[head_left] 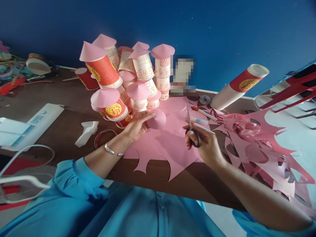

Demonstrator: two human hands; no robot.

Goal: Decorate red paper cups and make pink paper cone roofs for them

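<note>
Between the thumb and fingers of my left hand [138, 126] is a pink paper circle [158, 119], held just above larger sheets of pink paper [160, 144] on the table. My right hand [206, 143] grips a pair of scissors [195, 137] with dark handles, blades pointing up and away from me. A gap separates the scissors from the circle. Behind my left hand stand several paper-cup towers [139, 67] topped with pink paper cones, some cups red and gold, others white with drawn patterns. A glue tube [199, 120] and a red-capped marker [203, 113] lie near my right hand.
Pink paper offcuts [256, 148] are heaped along the right side. A tall stack of paper cups [239, 86] leans at the back right beside a tape roll [204, 99]. On the left lie a white power strip [37, 123] and a crumpled white piece [87, 132].
</note>
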